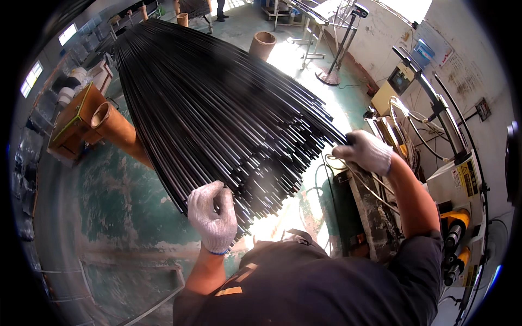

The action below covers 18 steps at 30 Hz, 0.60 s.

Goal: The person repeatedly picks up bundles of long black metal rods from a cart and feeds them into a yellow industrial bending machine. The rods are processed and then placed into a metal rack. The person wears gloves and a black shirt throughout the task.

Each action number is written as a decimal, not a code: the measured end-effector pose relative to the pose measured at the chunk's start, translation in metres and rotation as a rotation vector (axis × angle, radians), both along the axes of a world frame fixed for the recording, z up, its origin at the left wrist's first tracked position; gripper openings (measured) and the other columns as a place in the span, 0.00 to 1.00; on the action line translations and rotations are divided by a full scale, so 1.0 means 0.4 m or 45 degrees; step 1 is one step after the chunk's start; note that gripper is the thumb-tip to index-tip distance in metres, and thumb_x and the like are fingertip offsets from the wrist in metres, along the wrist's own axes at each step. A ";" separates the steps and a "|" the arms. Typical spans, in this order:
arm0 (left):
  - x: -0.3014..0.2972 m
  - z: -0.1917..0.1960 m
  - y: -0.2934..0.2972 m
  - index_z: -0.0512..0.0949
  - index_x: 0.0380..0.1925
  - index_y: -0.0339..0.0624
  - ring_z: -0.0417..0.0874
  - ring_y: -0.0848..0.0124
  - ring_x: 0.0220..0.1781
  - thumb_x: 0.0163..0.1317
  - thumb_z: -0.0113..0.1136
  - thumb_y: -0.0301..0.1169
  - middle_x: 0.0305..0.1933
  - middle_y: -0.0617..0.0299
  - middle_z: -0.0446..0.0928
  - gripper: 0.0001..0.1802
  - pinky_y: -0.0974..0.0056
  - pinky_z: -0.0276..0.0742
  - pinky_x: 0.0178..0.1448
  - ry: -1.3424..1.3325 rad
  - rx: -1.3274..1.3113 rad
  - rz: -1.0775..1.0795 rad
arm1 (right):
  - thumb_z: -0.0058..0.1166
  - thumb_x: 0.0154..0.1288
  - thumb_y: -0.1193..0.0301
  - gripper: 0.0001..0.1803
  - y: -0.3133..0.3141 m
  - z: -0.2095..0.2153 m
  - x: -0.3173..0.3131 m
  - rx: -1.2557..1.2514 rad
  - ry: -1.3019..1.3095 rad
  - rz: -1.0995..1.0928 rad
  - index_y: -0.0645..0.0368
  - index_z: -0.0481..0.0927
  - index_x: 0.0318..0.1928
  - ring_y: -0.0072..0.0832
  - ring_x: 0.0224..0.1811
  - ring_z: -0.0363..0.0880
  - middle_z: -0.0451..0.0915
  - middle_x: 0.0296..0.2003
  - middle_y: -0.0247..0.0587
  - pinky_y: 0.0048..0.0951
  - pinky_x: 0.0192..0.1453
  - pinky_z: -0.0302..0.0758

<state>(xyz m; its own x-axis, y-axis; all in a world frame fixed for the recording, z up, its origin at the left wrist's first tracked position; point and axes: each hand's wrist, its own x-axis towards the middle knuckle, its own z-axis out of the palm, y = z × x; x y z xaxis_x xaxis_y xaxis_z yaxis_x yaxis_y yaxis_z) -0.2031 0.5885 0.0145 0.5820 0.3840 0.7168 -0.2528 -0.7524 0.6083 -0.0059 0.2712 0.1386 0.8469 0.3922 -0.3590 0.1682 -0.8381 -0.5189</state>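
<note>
A large bundle of long, thin black rods (217, 103) stretches away from me, with its uneven ends fanned out toward my body. My left hand (212, 216), in a white knit glove, is closed with curled fingers at the bundle's near left edge. Whatever lies inside those fingers is hidden. My right hand (365, 152), also gloved, is pinched around the end of a black rod at the bundle's right side. That rod sticks out past the neighbouring ends.
Brown tubes (117, 127) stand beside the bundle at left, and another tube (263, 45) stands at its far right. At right are a machine (457, 179) with hoses and cables, and a stand with a round base (328, 76). A person's legs (221, 10) show far off.
</note>
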 end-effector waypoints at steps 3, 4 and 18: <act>-0.007 0.009 0.004 0.83 0.42 0.38 0.82 0.61 0.35 0.61 0.71 0.15 0.39 0.55 0.84 0.11 0.59 0.80 0.43 -0.024 -0.033 -0.114 | 0.71 0.73 0.59 0.20 -0.146 0.012 -0.168 0.035 0.084 -0.088 0.67 0.84 0.44 0.30 0.33 0.80 0.79 0.27 0.42 0.39 0.41 0.77; -0.014 0.017 -0.001 0.83 0.43 0.37 0.83 0.61 0.36 0.62 0.69 0.15 0.40 0.55 0.85 0.11 0.60 0.80 0.44 -0.005 -0.068 -0.148 | 0.71 0.71 0.59 0.20 -0.183 0.014 -0.216 -0.091 0.114 -0.183 0.65 0.83 0.43 0.30 0.33 0.78 0.76 0.27 0.41 0.40 0.42 0.76; 0.073 -0.053 -0.402 0.82 0.60 0.39 0.86 0.54 0.59 0.81 0.59 0.47 0.54 0.47 0.86 0.23 0.45 0.81 0.68 0.756 -1.809 -1.320 | 0.71 0.61 0.45 0.24 -0.556 -0.001 -0.776 -0.610 -0.581 -0.553 0.53 0.85 0.31 0.50 0.34 0.89 0.87 0.28 0.47 0.48 0.39 0.82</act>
<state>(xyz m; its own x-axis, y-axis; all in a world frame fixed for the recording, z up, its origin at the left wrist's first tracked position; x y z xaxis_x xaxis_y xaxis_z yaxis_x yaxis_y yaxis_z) -0.1740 0.4278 -0.0067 0.9710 -0.1902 -0.1450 0.2343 0.6354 0.7358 -0.3163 0.0488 0.1383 0.9931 -0.1166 0.0142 -0.1159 -0.9923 -0.0436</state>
